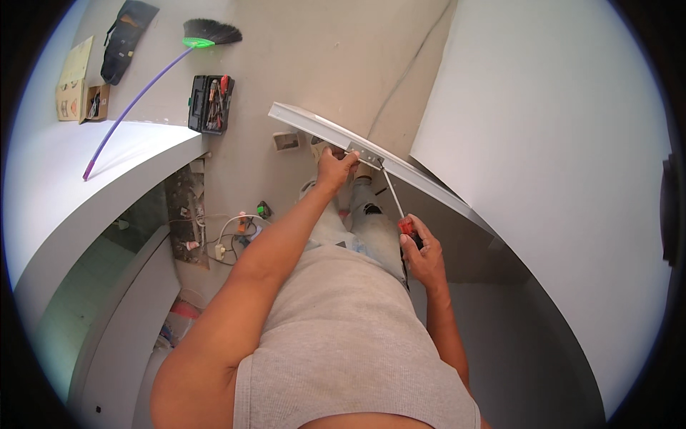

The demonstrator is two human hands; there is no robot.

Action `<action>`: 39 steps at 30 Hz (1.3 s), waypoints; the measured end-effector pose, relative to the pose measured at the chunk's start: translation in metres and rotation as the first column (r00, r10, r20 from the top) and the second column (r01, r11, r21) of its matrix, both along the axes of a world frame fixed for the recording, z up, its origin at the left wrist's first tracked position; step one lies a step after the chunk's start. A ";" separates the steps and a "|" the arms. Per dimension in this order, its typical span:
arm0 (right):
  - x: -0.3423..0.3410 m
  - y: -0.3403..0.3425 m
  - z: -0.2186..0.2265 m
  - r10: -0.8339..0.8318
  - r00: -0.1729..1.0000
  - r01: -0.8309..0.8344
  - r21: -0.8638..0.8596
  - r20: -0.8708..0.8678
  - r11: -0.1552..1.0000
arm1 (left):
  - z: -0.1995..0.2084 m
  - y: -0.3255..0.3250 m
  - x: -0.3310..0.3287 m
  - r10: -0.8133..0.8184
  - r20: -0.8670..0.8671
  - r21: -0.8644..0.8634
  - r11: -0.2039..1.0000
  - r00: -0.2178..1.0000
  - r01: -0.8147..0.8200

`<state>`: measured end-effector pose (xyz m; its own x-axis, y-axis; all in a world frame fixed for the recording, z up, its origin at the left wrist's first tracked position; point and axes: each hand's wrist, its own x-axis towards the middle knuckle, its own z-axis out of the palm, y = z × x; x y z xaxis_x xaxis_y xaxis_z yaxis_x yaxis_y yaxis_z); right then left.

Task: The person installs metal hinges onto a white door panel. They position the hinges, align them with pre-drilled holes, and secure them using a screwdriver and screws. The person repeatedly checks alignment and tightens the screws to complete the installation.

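A white door-like panel [304, 119] slants across the middle, its narrow edge turned up toward me. A small metal plate [364, 154] with holes lies on that edge. My left hand [334, 171] is closed on the edge at the plate's left end, thumb and finger on the plate. Lower right, my right hand [426, 256] is wrapped round the red and black handle of a screwdriver [393, 191]. Its long shaft slants up to the left, and the tip meets the plate's right end. Whether a screw sits under the tip is too small to tell.
An open black toolbox [194, 107] with hand tools lies on the floor at upper left. Beyond it are a broom [146, 99], a cardboard box [102, 100] and a dark bag [128, 43]. Cords [229, 232] tangle left of my legs. A large white surface [550, 129] fills the right.
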<state>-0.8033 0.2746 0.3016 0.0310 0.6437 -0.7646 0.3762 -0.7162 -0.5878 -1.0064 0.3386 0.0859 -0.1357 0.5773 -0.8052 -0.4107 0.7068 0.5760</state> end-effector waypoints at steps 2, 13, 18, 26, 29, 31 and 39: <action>0.004 -0.002 -0.008 0.053 0.997 -0.056 0.064 0.049 0.996 | 0.001 0.001 0.001 -0.010 0.001 -0.002 1.000 1.000 0.010; -0.014 0.053 -0.003 0.338 0.900 -0.404 0.232 0.275 0.885 | 0.005 -0.001 -0.003 -0.077 -0.031 0.038 0.996 0.997 0.078; -0.018 0.067 0.002 0.379 0.872 -0.450 0.203 0.310 0.870 | 0.033 -0.027 -0.003 -0.109 0.042 -0.139 0.984 0.993 0.114; -0.023 0.068 0.002 0.456 0.819 -0.529 0.150 0.348 0.836 | 0.061 -0.018 0.010 0.070 0.410 -0.239 0.971 0.910 0.033; -0.027 0.067 0.003 0.473 0.805 -0.548 0.145 0.357 0.824 | 0.053 -0.017 0.009 0.197 0.605 -0.237 0.970 0.771 -0.062; -0.027 0.066 0.003 0.484 0.795 -0.560 0.135 0.365 0.817 | 0.052 -0.016 0.010 0.267 0.653 -0.249 0.959 0.708 -0.133; -0.033 0.064 0.004 0.521 0.751 -0.614 0.138 0.405 0.777 | 0.048 -0.010 0.015 0.307 0.562 -0.292 0.942 0.768 -0.163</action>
<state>-0.8365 0.3388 0.3058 -0.1860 0.7860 -0.5896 0.8652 -0.1533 -0.4774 -0.9916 0.3288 0.1341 0.3007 0.3955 -0.8678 -0.7873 0.6165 0.0082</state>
